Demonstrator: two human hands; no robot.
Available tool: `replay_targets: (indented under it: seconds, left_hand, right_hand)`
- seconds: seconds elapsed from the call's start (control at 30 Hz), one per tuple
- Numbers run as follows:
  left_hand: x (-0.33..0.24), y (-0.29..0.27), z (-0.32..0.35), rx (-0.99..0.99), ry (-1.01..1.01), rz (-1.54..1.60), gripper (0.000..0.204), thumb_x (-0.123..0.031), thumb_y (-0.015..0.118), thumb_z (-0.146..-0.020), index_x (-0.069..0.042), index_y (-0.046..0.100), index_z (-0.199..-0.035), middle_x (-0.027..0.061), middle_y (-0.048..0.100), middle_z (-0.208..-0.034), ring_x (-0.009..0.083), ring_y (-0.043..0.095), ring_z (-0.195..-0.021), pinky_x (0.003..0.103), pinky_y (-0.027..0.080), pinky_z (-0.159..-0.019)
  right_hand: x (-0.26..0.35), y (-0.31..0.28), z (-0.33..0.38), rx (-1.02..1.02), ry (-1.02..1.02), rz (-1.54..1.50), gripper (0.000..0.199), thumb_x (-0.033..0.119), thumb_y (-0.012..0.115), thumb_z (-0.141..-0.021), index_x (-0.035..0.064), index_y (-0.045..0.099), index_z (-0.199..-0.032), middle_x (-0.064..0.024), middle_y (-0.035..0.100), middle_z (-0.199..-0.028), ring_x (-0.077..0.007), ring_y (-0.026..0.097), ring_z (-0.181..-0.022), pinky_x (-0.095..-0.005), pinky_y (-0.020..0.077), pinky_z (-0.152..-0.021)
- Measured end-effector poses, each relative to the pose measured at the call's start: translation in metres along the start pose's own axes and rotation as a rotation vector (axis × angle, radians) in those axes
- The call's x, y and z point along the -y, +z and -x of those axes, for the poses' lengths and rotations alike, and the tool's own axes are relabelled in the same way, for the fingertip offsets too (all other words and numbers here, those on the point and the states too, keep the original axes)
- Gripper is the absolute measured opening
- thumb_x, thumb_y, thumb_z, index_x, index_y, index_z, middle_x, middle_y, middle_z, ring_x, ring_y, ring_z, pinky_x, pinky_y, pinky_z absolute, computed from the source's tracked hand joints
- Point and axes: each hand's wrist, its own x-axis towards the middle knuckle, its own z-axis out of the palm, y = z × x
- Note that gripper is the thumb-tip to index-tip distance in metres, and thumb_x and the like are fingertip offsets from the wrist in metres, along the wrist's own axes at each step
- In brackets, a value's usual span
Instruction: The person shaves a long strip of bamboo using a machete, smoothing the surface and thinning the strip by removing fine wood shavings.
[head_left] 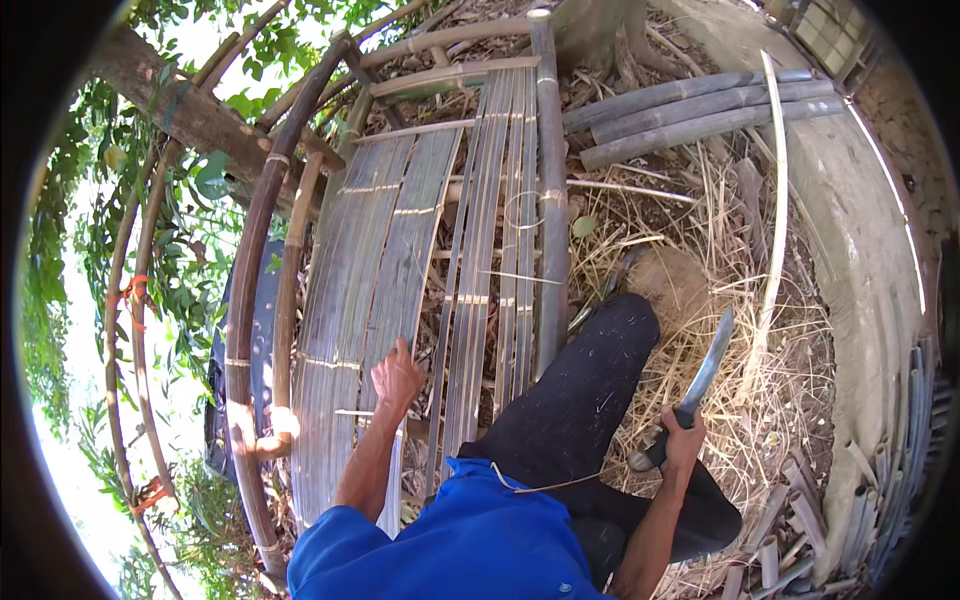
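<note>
My right hand (684, 440) is wrapped round the dark handle of a machete (708, 368), its curved blade slanting up and away over straw-strewn ground. To the left, my left hand (397, 378) is at the slatted bamboo bench (370, 240), index finger stretched forward and the others loosely bent. Nothing shows in that hand. Pale lashings cross the bench's flat slats, with gaps between the narrow strips on its right side. A thin pale strip (520, 277) lies across those narrow strips. Another thin strand (560, 487) runs over my lap.
Several grey bamboo poles (715, 112) lie at the far right. A long pale split pole (775, 210) leans beside the earthen ledge (860, 300). Dry straw (720, 250) covers the ground. Curved bamboo rails (245, 300) flank the bench, and cut bamboo pieces (905, 450) stand near right.
</note>
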Motion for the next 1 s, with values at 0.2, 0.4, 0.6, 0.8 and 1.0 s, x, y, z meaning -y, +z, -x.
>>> replay_targets:
  seconds: [0.2,0.4,0.6,0.8,1.0]
  left_hand:
    - [0.014,-0.011,0.014,-0.155,0.033,0.283,0.035,-0.011,0.057,-0.085,-0.006,0.054,-0.12,0.0293,0.066,-0.09,0.0524,0.065,-0.078,0.062,0.052,-0.067]
    - [-0.007,-0.064,0.003,-0.23,0.121,0.677,0.032,-0.016,0.057,-0.097,0.0,0.064,-0.124,0.0285,0.064,-0.073,0.0447,0.068,-0.067,0.05,0.05,-0.058]
    - [-0.091,-0.185,-0.021,0.233,0.04,0.879,0.043,-0.032,0.058,-0.103,-0.001,0.065,-0.133,0.0024,0.052,-0.06,0.0071,0.05,-0.053,0.032,0.04,-0.047]
    - [-0.14,-0.195,-0.021,0.364,0.63,0.734,0.037,-0.031,0.062,-0.103,-0.012,0.067,-0.135,0.004,0.07,-0.075,0.0097,0.06,-0.058,0.032,0.05,-0.053]
    - [-0.179,-0.193,0.003,0.392,1.034,0.583,0.044,-0.033,0.072,-0.096,-0.015,0.067,-0.136,0.0171,0.076,-0.108,0.0251,0.074,-0.078,0.04,0.057,-0.069]
  right_hand:
    - [0.004,0.004,0.002,-0.02,-0.066,0.005,0.024,0.006,0.077,-0.088,0.0006,0.058,-0.101,-0.0068,0.065,-0.074,-0.0153,0.064,-0.06,-0.0296,0.0522,-0.046]
    - [0.009,0.007,0.0,-0.049,-0.088,0.034,0.025,0.006,0.078,-0.087,0.0017,0.057,-0.102,-0.0047,0.063,-0.073,-0.0131,0.061,-0.056,-0.027,0.0495,-0.045]
    - [0.043,0.022,0.003,0.027,-0.148,-0.053,0.028,0.013,0.079,-0.09,0.0024,0.058,-0.106,-0.0026,0.061,-0.071,-0.0107,0.057,-0.054,-0.0261,0.048,-0.046]
    - [0.072,0.042,0.01,-0.083,-0.409,-0.356,0.042,0.022,0.072,-0.098,-0.002,0.056,-0.129,-0.0108,0.068,-0.087,-0.0109,0.057,-0.053,-0.0261,0.0482,-0.044]
    - [0.088,0.047,0.006,-0.23,-0.444,-0.566,0.032,0.02,0.071,-0.099,-0.0017,0.059,-0.119,-0.0102,0.068,-0.09,-0.0108,0.055,-0.052,-0.025,0.0465,-0.043]
